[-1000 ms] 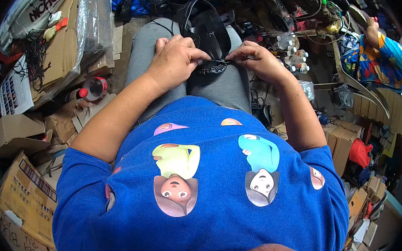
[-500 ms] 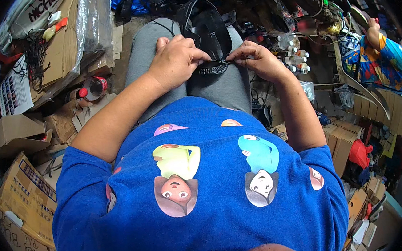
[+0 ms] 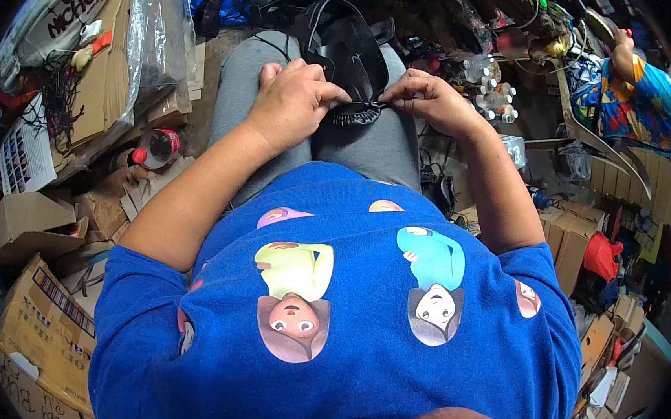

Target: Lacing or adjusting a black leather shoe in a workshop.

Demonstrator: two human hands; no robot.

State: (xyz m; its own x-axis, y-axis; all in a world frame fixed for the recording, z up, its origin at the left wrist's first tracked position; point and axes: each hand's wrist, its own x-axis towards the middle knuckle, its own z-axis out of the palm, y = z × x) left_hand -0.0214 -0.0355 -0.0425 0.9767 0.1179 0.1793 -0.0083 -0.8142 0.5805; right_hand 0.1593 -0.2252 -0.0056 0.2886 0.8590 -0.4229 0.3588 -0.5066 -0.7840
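A black shoe (image 3: 348,55) rests across my lap, its opening facing up and its gathered, stitched toe end toward me. My left hand (image 3: 291,100) is at the shoe's left edge, thumb and forefinger pinched on a thin black cord (image 3: 365,104). On the other side my right hand (image 3: 429,101) pinches the cord too, close to the shoe's rim. Between the two hands the cord crosses just above the stitched end. The fingertips partly cover it, so its exact path cannot be made out. Another black strand (image 3: 274,45) lies over my left thigh.
Cardboard sheets (image 3: 108,78), an opened carton (image 3: 25,226) and a red-capped bottle (image 3: 159,148) crowd the left. Several small clear bottles (image 3: 492,95) stand to the right. Beyond them is another person's colourful garment (image 3: 654,105). Dark items fill the far side.
Almost nothing differs. The cord between my fingers looks slightly slacker, and both hands keep their place at the shoe.
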